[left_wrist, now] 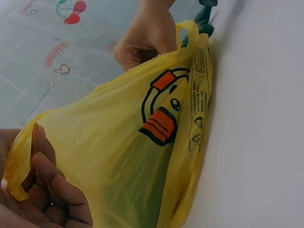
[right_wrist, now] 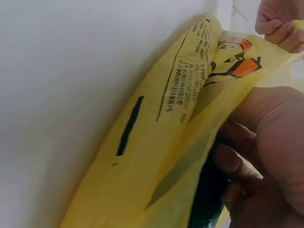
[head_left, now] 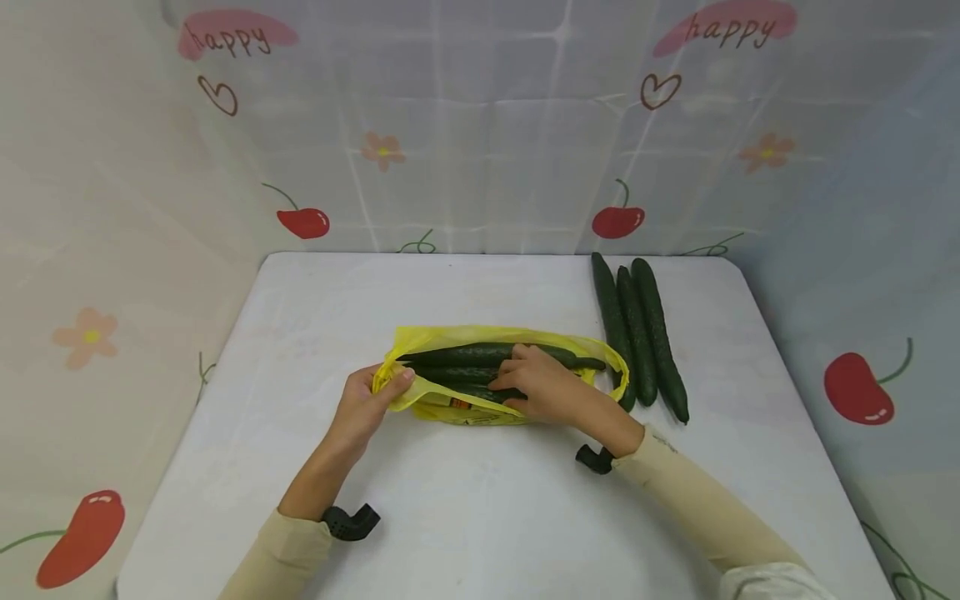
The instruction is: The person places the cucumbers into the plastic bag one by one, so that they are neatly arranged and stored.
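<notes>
A yellow plastic bag (head_left: 480, 333) lies on its side, its mouth spread wide, with several cucumbers (head_left: 450, 356) side by side inside. My left hand (head_left: 367, 404) pinches the bag's left end between thumb and fingers; the left wrist view shows the gathered plastic (left_wrist: 19, 161) in that hand. Reaching into the mouth from the right, my right hand (head_left: 543, 385) holds the nearest cucumber (right_wrist: 209, 194) with curled fingers. Part of that cucumber is hidden by the hand and the bag's near side. A printed duck face (left_wrist: 164, 111) shows on the bag.
Three more cucumbers (head_left: 637, 333) lie side by side on the white table (head_left: 480, 517), right of the bag; the left one touches or nearly touches the bag's handle. A patterned curtain (head_left: 480, 150) hangs behind the table. Black devices (head_left: 351, 522) sit on both wrists.
</notes>
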### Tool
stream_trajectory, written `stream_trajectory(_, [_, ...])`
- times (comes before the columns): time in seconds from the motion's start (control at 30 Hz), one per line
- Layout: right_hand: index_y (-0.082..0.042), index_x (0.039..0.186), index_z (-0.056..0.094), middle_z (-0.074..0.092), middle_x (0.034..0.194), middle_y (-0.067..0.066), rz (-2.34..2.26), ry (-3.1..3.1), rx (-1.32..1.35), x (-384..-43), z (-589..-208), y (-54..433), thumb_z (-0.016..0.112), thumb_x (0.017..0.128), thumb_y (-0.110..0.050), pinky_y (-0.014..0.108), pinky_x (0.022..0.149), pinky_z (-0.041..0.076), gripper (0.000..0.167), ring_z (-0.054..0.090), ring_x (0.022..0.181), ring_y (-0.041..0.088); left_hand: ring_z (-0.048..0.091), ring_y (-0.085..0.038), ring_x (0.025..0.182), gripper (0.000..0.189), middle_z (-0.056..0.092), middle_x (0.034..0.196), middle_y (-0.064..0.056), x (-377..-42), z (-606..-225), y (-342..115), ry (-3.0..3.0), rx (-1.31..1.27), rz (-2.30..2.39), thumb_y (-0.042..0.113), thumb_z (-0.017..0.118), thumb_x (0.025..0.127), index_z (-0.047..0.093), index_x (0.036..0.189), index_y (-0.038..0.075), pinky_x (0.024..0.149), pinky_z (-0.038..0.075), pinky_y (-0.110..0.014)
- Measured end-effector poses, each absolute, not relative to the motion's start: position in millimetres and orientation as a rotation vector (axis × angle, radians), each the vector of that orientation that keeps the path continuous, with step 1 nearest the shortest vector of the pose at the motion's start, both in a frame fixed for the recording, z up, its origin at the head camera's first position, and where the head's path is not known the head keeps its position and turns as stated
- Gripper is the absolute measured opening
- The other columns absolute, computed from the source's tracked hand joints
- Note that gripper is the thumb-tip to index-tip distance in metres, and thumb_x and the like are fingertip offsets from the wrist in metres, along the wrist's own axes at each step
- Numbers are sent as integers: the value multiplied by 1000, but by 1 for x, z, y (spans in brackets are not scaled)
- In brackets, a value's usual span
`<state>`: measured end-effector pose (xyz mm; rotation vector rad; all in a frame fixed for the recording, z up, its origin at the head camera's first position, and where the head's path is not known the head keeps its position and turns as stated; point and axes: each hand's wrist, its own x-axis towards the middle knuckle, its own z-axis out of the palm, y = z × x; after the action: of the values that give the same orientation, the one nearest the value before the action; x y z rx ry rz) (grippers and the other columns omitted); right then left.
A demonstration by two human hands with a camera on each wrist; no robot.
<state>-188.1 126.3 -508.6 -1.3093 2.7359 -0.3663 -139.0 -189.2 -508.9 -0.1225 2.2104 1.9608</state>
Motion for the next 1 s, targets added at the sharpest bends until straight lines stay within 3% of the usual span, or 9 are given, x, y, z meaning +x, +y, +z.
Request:
stream_trajectory(0.1, [-22,125,81,79,119,-3,-403,2745,-1256,-186,-507,128,83,96,-25,31,82,40,29,49,91,15,58,-8,77,27,68,85,9,-138,-509,-189,2198,-116,1961,28,71,104,69,103,0,72,51,-27])
stream_trajectory(0.2, [-20,124,81,78,120,-2,-500,2759,-1181,-185,-504,135,82,97,-23,37,91,51,27,60,101,19,57,-8,76,27,68,83,8,-137,-509,-190,2202,-116,1962,27,71,104,69,102,1,71,51,-27])
stream_trajectory(0.33, [-17,124,80,78,122,-2,-619,2802,-1117,-185,-498,151,81,98,-23,42,99,55,27,65,112,21,56,-9,76,27,67,83,8,-137,-510,-191,2204,-116,1958,28,71,104,69,102,1,71,50,-28])
stream_trajectory(0.53, [-13,119,81,80,116,2,-827,2921,-1053,-187,-490,192,84,94,-19,41,85,54,26,61,102,21,56,-9,78,29,67,84,8,-136,-511,-191,2189,-125,1963,29,72,104,69,105,0,72,51,-28])
stream_trajectory(0.67, [-13,121,80,79,116,4,-918,3005,-809,-189,-486,227,81,97,-21,44,87,51,24,59,104,24,56,-10,77,29,67,84,7,-135,-511,-192,2179,-136,1963,29,72,104,69,105,0,72,50,-29])
stream_trajectory(0.87, [-10,123,78,77,117,12,-921,3153,-547,-193,-488,278,77,100,-19,37,76,43,25,56,95,30,56,-11,77,31,67,83,7,-134,-513,-193,2186,-172,1935,33,73,103,69,104,2,72,50,-29])
stream_trajectory(1.0, [-5,128,74,75,115,18,-922,3221,-389,-194,-494,307,74,103,-19,41,78,54,29,66,94,34,55,-11,77,31,66,82,7,-133,-512,-193,2184,-183,1928,33,73,103,69,103,2,72,49,-29])
